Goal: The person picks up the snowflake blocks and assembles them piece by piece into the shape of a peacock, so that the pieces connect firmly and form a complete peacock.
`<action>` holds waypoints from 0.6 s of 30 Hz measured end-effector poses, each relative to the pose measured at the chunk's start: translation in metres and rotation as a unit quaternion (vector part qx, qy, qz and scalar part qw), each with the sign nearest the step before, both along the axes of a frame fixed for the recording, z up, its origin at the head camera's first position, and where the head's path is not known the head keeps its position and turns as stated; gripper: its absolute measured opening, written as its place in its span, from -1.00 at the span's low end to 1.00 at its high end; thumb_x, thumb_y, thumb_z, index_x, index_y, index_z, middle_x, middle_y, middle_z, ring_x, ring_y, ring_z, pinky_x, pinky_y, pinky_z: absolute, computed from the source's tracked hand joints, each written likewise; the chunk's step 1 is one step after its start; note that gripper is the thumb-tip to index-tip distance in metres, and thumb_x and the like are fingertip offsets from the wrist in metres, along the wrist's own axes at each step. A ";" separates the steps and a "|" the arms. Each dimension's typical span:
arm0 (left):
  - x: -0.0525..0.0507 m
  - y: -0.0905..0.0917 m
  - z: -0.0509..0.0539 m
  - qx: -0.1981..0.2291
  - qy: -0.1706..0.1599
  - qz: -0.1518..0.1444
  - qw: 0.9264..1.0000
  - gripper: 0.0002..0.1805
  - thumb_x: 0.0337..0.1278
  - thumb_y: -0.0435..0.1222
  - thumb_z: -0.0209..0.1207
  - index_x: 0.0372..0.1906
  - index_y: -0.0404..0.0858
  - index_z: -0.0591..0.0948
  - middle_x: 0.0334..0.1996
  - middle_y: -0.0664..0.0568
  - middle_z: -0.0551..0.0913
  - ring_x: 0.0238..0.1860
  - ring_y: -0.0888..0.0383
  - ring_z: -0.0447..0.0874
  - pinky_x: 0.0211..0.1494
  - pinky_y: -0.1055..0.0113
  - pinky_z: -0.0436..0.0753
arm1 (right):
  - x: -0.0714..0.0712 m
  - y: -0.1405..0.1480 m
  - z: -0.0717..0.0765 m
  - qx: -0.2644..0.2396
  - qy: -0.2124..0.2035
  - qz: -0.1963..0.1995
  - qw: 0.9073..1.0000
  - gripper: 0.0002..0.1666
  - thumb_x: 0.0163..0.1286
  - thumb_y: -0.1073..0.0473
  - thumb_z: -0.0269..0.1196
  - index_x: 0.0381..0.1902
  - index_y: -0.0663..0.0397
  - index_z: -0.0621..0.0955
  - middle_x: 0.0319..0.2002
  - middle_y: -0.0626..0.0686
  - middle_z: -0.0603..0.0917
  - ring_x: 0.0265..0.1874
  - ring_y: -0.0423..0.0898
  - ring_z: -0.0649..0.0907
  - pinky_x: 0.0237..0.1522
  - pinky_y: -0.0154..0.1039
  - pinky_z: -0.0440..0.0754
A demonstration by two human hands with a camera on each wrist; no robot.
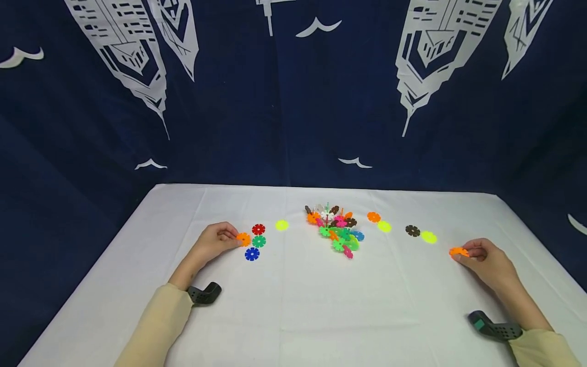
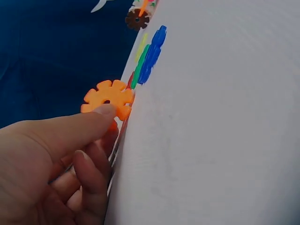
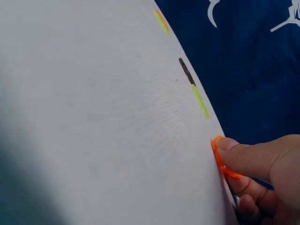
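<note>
My left hand [image 1: 217, 241] pinches an orange notched plastic disc [image 1: 244, 239] between thumb and fingers; the left wrist view shows its flat face and small centre slot. Just right of it on the table lie a red disc [image 1: 259, 229], a green disc [image 1: 259, 241] and a blue disc [image 1: 252, 254]. Far to the right, my right hand [image 1: 490, 262] grips another orange disc [image 1: 458, 252] by thumb and fingers. In the right wrist view this orange piece [image 3: 218, 152] is seen edge-on, partly behind the thumb. Nearest to it lie a yellow disc [image 1: 428, 237] and a dark brown disc [image 1: 412, 231].
A heap of mixed coloured discs [image 1: 339, 232] sits at the table's middle back. Single pieces lie around it: a yellow disc [image 1: 282, 225] on the left, an orange disc [image 1: 373, 217] and a yellow one on the right. A dark blue curtain [image 1: 284, 102] hangs behind the white table [image 1: 321, 311].
</note>
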State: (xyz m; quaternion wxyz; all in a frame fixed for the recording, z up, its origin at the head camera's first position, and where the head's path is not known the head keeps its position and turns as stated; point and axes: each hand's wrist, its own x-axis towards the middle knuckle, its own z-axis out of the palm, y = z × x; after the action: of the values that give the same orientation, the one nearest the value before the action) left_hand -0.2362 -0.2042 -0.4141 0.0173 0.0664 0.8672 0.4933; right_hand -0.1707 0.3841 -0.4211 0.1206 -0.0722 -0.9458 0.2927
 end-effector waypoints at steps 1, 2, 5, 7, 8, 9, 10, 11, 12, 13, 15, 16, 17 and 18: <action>0.001 -0.001 0.000 0.008 -0.004 0.001 1.000 -0.81 -0.04 -0.41 0.34 -0.32 -0.37 0.57 -0.50 -0.02 0.54 -0.49 0.11 0.44 -0.45 0.42 0.48 | 0.001 -0.001 0.000 -0.003 0.001 -0.003 1.000 -0.56 0.24 0.13 0.31 -0.11 0.35 0.45 -0.37 0.17 0.52 -0.45 -0.05 0.43 -0.57 -0.37 0.36; 0.002 -0.001 0.001 0.019 -0.011 0.002 1.000 -0.82 -0.03 -0.41 0.32 -0.32 -0.38 0.56 -0.51 -0.02 0.56 -0.49 0.11 0.46 -0.45 0.42 0.50 | 0.002 -0.001 0.001 -0.008 0.001 -0.005 1.000 -0.55 0.25 0.12 0.30 -0.08 0.34 0.45 -0.38 0.16 0.53 -0.47 -0.07 0.43 -0.58 -0.38 0.37; 0.008 0.000 0.005 0.067 -0.040 -0.001 0.997 -0.81 0.05 -0.43 0.26 -0.23 -0.44 0.56 -0.47 -0.05 0.62 -0.48 0.13 0.53 -0.40 0.43 0.58 | 0.003 -0.004 0.003 -0.045 -0.001 -0.002 0.999 -0.56 0.30 0.14 0.24 -0.03 0.39 0.47 -0.45 0.06 0.57 -0.56 -0.16 0.45 -0.62 -0.40 0.42; 0.015 0.005 0.012 0.114 -0.066 -0.006 0.991 -0.76 0.10 -0.43 0.22 -0.14 -0.50 0.54 -0.40 -0.07 0.65 -0.45 0.14 0.59 -0.34 0.41 0.63 | 0.004 -0.009 0.008 -0.087 -0.006 0.005 0.996 -0.54 0.34 0.14 0.20 0.00 0.46 0.47 -0.49 -0.05 0.59 -0.60 -0.22 0.50 -0.62 -0.41 0.48; 0.018 0.008 0.015 0.140 -0.082 -0.010 0.987 -0.72 0.12 -0.43 0.21 -0.09 -0.51 0.53 -0.36 -0.08 0.65 -0.43 0.15 0.62 -0.30 0.40 0.64 | 0.003 -0.013 0.010 -0.117 -0.010 0.013 0.993 -0.53 0.36 0.16 0.17 0.02 0.51 0.45 -0.50 -0.11 0.60 -0.60 -0.26 0.53 -0.59 -0.43 0.53; 0.023 0.012 0.020 0.163 -0.097 -0.014 0.982 -0.69 0.14 -0.42 0.21 -0.05 -0.52 0.52 -0.33 -0.09 0.66 -0.42 0.16 0.63 -0.28 0.40 0.65 | 0.003 -0.017 0.014 -0.150 -0.013 0.023 0.988 -0.53 0.38 0.20 0.14 0.03 0.56 0.42 -0.49 -0.16 0.60 -0.59 -0.28 0.57 -0.56 -0.43 0.57; 0.027 0.016 0.023 0.187 -0.112 -0.019 0.976 -0.67 0.15 -0.41 0.21 -0.02 -0.52 0.51 -0.30 -0.08 0.66 -0.41 0.18 0.64 -0.27 0.41 0.64 | 0.003 -0.022 0.017 -0.179 -0.017 0.035 0.983 -0.53 0.40 0.24 0.11 0.06 0.61 0.38 -0.48 -0.20 0.61 -0.56 -0.28 0.60 -0.51 -0.43 0.60; 0.031 0.020 0.026 0.207 -0.126 -0.024 0.970 -0.67 0.15 -0.41 0.21 -0.02 -0.52 0.51 -0.30 -0.08 0.65 -0.41 0.19 0.63 -0.26 0.42 0.64 | 0.002 -0.028 0.021 -0.207 -0.024 0.043 0.977 -0.50 0.41 0.24 0.09 0.09 0.64 0.34 -0.45 -0.24 0.61 -0.52 -0.29 0.63 -0.46 -0.43 0.62; 0.035 0.025 0.028 0.225 -0.139 -0.030 0.964 -0.67 0.15 -0.41 0.21 -0.02 -0.51 0.51 -0.30 -0.07 0.65 -0.41 0.19 0.63 -0.26 0.43 0.64 | 0.002 -0.034 0.024 -0.235 -0.029 0.056 0.970 -0.48 0.42 0.25 0.07 0.11 0.67 0.30 -0.42 -0.26 0.61 -0.48 -0.29 0.65 -0.41 -0.42 0.63; 0.039 0.029 0.029 0.241 -0.150 -0.037 0.958 -0.69 0.15 -0.42 0.20 -0.03 -0.50 0.51 -0.31 -0.07 0.65 -0.42 0.20 0.62 -0.26 0.44 0.63 | 0.002 -0.040 0.027 -0.259 -0.032 0.071 0.963 -0.48 0.43 0.28 0.04 0.13 0.69 0.27 -0.40 -0.27 0.61 -0.45 -0.29 0.66 -0.36 -0.41 0.63; 0.046 0.036 0.030 0.267 -0.171 -0.044 0.947 -0.74 0.14 -0.43 0.19 -0.08 -0.46 0.52 -0.34 -0.06 0.64 -0.45 0.21 0.61 -0.29 0.46 0.62 | 0.003 -0.054 0.031 -0.306 -0.039 0.101 0.946 -0.49 0.44 0.32 0.02 0.14 0.71 0.23 -0.37 -0.22 0.64 -0.40 -0.27 0.68 -0.31 -0.39 0.63; 0.050 0.040 0.029 0.279 -0.180 -0.050 0.942 -0.77 0.15 -0.44 0.18 -0.11 -0.45 0.52 -0.36 -0.06 0.64 -0.45 0.21 0.61 -0.30 0.47 0.62 | 0.004 -0.062 0.033 -0.327 -0.041 0.114 0.937 -0.51 0.43 0.33 0.03 0.12 0.71 0.25 -0.37 -0.19 0.66 -0.39 -0.26 0.68 -0.30 -0.38 0.63; 0.053 0.043 0.028 0.287 -0.187 -0.056 0.938 -0.80 0.15 -0.45 0.17 -0.13 -0.44 0.51 -0.38 -0.06 0.63 -0.46 0.21 0.61 -0.31 0.47 0.62 | 0.006 -0.069 0.034 -0.345 -0.041 0.127 0.929 -0.55 0.42 0.36 0.04 0.09 0.70 0.27 -0.37 -0.15 0.67 -0.38 -0.24 0.69 -0.30 -0.38 0.63; 0.056 0.047 0.027 0.294 -0.194 -0.063 0.934 -0.82 0.16 -0.45 0.16 -0.15 -0.42 0.50 -0.40 -0.05 0.63 -0.47 0.21 0.62 -0.32 0.47 0.62 | 0.007 -0.077 0.034 -0.358 -0.041 0.140 0.922 -0.58 0.42 0.38 0.04 0.07 0.69 0.29 -0.35 -0.11 0.68 -0.38 -0.22 0.69 -0.30 -0.37 0.63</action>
State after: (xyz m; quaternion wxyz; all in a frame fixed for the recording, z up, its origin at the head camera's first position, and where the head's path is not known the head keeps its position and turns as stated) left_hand -0.1802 -0.1572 -0.3872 0.1954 0.0260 0.6570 0.7277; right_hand -0.1636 0.3075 -0.3868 0.0060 0.0105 -0.7828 0.6221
